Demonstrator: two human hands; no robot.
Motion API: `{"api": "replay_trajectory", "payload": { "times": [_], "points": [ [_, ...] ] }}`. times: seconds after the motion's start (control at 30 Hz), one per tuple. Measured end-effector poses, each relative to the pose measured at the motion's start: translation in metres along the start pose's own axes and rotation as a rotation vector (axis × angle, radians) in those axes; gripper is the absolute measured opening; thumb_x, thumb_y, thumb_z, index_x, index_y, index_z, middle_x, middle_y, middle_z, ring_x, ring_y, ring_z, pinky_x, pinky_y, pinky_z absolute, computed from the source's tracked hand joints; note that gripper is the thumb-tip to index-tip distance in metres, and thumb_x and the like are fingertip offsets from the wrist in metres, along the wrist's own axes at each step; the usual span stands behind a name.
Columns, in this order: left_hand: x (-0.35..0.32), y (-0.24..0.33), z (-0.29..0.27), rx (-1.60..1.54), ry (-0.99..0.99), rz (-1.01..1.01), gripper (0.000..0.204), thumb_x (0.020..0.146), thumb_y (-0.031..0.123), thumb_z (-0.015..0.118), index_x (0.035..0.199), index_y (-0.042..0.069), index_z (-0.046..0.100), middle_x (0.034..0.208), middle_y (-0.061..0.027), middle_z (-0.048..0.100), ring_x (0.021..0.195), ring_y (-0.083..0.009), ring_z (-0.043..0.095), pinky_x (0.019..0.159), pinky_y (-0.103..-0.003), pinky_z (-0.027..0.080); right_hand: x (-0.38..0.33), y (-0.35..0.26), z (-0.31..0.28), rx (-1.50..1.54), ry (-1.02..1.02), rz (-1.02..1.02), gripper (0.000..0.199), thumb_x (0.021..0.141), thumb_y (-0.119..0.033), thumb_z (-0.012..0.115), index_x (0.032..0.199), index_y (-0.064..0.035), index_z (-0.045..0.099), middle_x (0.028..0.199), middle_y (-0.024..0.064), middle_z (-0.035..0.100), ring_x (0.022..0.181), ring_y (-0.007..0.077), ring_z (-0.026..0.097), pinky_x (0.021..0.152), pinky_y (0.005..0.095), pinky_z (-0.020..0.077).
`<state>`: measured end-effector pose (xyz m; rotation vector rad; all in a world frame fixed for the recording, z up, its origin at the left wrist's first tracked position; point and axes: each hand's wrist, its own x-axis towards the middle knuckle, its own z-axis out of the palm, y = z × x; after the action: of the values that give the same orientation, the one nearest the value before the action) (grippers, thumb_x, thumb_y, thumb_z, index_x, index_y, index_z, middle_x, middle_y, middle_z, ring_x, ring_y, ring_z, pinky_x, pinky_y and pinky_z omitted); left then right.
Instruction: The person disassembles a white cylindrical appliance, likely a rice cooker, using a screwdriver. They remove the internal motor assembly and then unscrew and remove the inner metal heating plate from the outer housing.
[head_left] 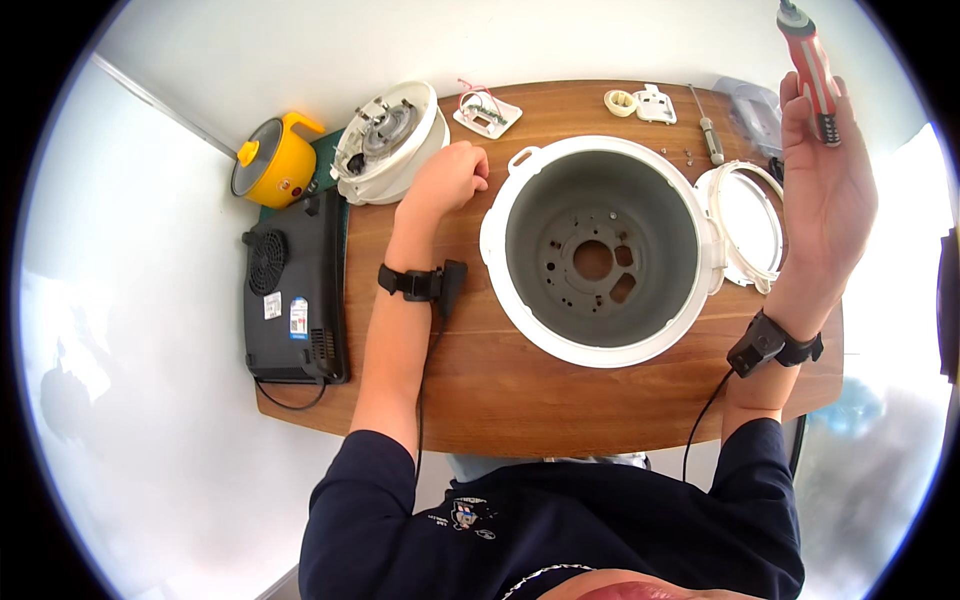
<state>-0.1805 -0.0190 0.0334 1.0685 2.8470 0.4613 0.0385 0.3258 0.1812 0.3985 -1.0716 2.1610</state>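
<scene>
My right hand [830,190] is raised at the upper right, its fingers and thumb closed around a red and grey electric screwdriver [812,75]. The tool's black ribbed end lies against the palm. My left hand [452,180] is curled into a loose fist above the table, left of the pot; whatever is inside the fingers, if anything, is hidden. Between my arms stands a white round cooker housing [497,285], open at the top, with a grey inside. Its bottom has a large central hole and several smaller openings.
Beyond my left hand are a white cooker part [385,135] and a small board with wires [487,115]. A yellow pot [275,165] and black appliance [295,290] stand left. At right lie a white ring [745,225], a screwdriver [711,140], tape [620,102] and small screws.
</scene>
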Motion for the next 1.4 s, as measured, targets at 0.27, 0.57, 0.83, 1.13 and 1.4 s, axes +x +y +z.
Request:
{"api": "replay_trajectory", "payload": {
  "times": [0.27,0.57,0.83,1.13,1.4],
  "points": [
    [-0.002,0.004,-0.004,-0.066,0.021,0.003,0.011,0.08,0.006,0.073,0.088,-0.001,0.071,0.088,-0.0178,0.069,0.085,-0.0345,0.067,0.077,-0.043,0.053,-0.002,-0.001,0.005,-0.04,0.005,-0.017,0.039,0.106,-0.009,0.053,0.133,0.0188,0.046,0.136,0.0261,0.048,0.127,0.0362,0.051,0.101,0.0337,0.0542],
    [0.0,0.001,-0.001,-0.078,0.0,-0.002,0.014,0.078,0.006,0.08,0.086,0.002,0.069,0.09,-0.015,0.07,0.088,-0.0337,0.066,0.077,-0.044,0.053,0.002,0.001,0.0,0.132,-0.038,0.046,0.04,0.107,-0.01,0.052,0.134,0.0184,0.046,0.14,0.028,0.048,0.123,0.0348,0.054,0.098,0.0317,0.0541],
    [-0.004,0.008,-0.01,-0.094,-0.077,-0.013,0.027,0.078,0.005,0.081,0.102,0.003,0.07,0.101,-0.0139,0.069,0.095,-0.0301,0.067,0.083,-0.041,0.054,-0.01,0.017,0.029,-0.45,0.101,-0.353,0.047,0.094,-0.003,0.068,0.138,0.001,0.054,0.123,0.0139,0.063,0.106,0.0233,0.065,0.089,0.0303,0.0552],
    [-0.037,0.071,-0.074,-0.178,0.346,0.242,0.026,0.09,0.015,0.073,0.114,0.006,0.07,0.112,-0.0113,0.069,0.096,-0.0299,0.068,0.085,-0.04,0.054,-0.035,0.022,0.067,-1.116,-0.311,-0.108,0.054,0.084,0.0,0.079,0.133,-0.0027,0.055,0.112,0.0094,0.066,0.102,0.0184,0.066,0.086,0.0298,0.0562],
    [-0.077,0.126,-0.096,-0.289,0.002,0.445,0.093,0.08,0.07,0.07,0.146,0.008,0.053,0.151,-0.0132,0.047,0.14,-0.0331,0.045,0.117,-0.044,0.036,-0.029,0.031,0.039,-1.321,-0.685,-0.147,0.048,0.077,-0.001,0.081,0.122,-0.0108,0.069,0.112,0.002,0.074,0.093,0.0158,0.067,0.08,0.0277,0.0549]
  ]
}}
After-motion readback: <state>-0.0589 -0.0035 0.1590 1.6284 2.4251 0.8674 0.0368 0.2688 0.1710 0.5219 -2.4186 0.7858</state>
